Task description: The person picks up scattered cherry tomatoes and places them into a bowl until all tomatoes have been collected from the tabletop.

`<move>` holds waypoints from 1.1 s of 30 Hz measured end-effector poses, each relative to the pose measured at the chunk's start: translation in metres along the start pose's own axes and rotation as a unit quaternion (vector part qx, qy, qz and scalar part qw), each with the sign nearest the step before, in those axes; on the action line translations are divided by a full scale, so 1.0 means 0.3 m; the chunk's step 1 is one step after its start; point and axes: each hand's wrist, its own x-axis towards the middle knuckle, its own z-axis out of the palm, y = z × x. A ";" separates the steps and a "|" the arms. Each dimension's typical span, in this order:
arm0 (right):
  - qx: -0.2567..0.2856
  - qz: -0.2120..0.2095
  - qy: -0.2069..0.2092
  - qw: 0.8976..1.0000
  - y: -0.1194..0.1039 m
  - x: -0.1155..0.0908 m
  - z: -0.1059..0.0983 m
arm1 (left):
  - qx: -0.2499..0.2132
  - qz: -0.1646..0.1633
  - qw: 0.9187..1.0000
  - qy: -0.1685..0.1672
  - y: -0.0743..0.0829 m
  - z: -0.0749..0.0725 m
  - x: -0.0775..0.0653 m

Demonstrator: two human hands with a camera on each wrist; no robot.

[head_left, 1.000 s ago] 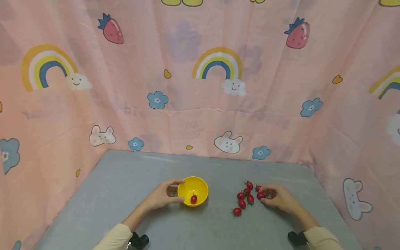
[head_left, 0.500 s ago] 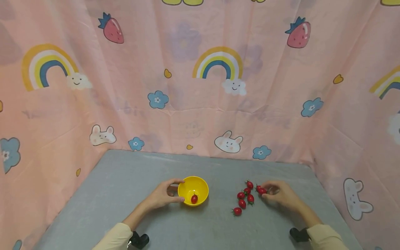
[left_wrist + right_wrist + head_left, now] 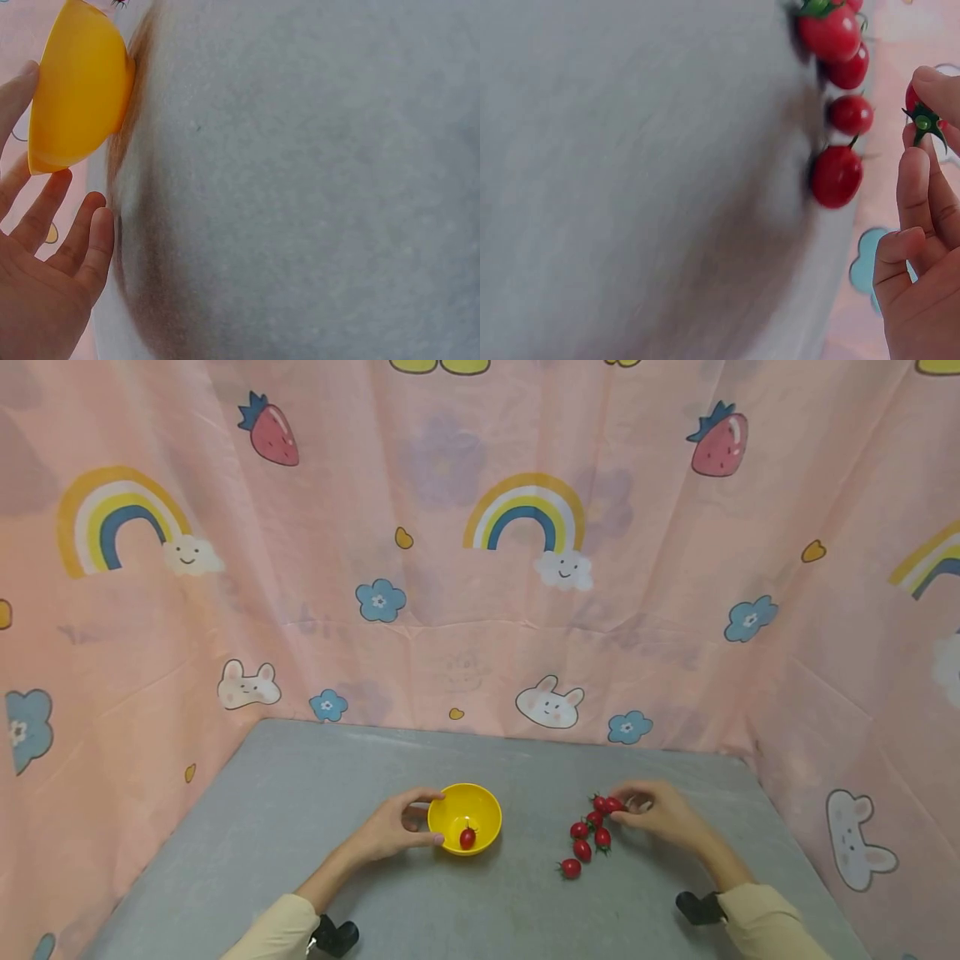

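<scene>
My left hand [image 3: 390,827] holds a yellow bowl [image 3: 482,817] by its left side, thumb near the front rim and a finger at the back. Inside lies one cherry tomato [image 3: 467,837] with a green stem. The left wrist view has the bowl [image 3: 79,94] side-on, its remaining fingers spread below. On the right, my right hand [image 3: 663,814] pinches a cherry tomato [image 3: 614,805] between thumb and fingers. Its green calyx [image 3: 923,124] faces the right wrist camera, with red showing on both sides. The fingertips are right at the pile's back edge.
Several loose cherry tomatoes [image 3: 582,850] lie in a rough line between the bowl and my right hand. The grey table [image 3: 360,760] ends at a pink printed curtain [image 3: 420,668] behind and at both sides.
My right hand has moved back and left with the pinched tomato, passing where another tomato showed at the pile's right edge; that one no longer shows separately. My left hand and the bowl stay put.
</scene>
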 end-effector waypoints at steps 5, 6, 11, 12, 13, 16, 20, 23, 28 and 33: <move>0.006 -0.013 -0.006 1.000 -0.040 0.044 0.030 | 0.002 0.006 1.000 -0.001 0.000 -0.001 0.000; 0.008 -0.015 -0.007 1.000 -0.049 0.054 0.036 | 0.002 0.006 1.000 -0.001 0.001 -0.001 0.001; 0.019 -0.025 -0.018 0.999 -0.090 0.101 0.066 | 0.000 0.001 1.000 -0.003 0.000 -0.003 0.000; 0.019 -0.024 -0.020 0.999 -0.097 0.110 0.071 | 0.001 0.001 1.000 -0.003 -0.001 -0.003 0.000; 0.016 -0.025 -0.020 0.999 -0.103 0.119 0.077 | 0.002 0.001 1.000 -0.003 -0.002 -0.003 0.000; 0.009 -0.024 -0.019 0.999 -0.121 0.142 0.091 | 0.005 0.002 1.000 -0.002 -0.004 -0.002 0.000; 0.015 -0.019 -0.019 1.000 -0.148 0.167 0.109 | 0.007 0.001 1.000 -0.002 -0.004 -0.001 0.001; 0.024 -0.013 -0.025 0.999 -0.170 0.180 0.124 | 0.002 0.002 1.000 -0.003 -0.005 0.000 0.001; 0.039 -0.023 -0.036 0.998 -0.199 0.194 0.153 | -0.003 0.004 1.000 -0.005 -0.007 0.000 0.001; 0.049 -0.035 -0.046 0.997 -0.237 0.196 0.175 | 0.001 0.005 1.000 -0.004 -0.005 0.000 0.001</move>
